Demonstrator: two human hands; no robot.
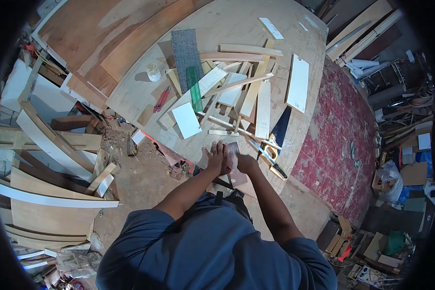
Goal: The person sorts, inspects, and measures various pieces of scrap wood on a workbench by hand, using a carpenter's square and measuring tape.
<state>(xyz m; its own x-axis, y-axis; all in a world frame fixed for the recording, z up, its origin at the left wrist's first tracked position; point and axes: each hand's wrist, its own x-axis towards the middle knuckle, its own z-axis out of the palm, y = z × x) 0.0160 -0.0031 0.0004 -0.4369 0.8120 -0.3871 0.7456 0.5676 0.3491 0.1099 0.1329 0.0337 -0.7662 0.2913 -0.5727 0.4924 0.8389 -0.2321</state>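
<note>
At the table's near edge, my left hand (216,158) lies with its fingers stretched out against a reddish-brown flat strip (234,157). My right hand (247,164) is curled closed at the strip's right side; whatever its fingers hold is hidden. The strip points away from my body, its near end close to my waist. Just right of my right hand lie a handsaw (272,149) with a yellow handle and a tool with a black and yellow handle (278,171). Beyond my left hand rests a white rectangular panel (186,120).
Wood strips (250,92) are piled across the table (304,43), with a green strip (194,89) and a grey textured board (184,53). Red-handled tool (162,99) and clear jar (153,72) stand left. Curved boards (53,140) crowd the left floor; red sheet (333,145) lies right.
</note>
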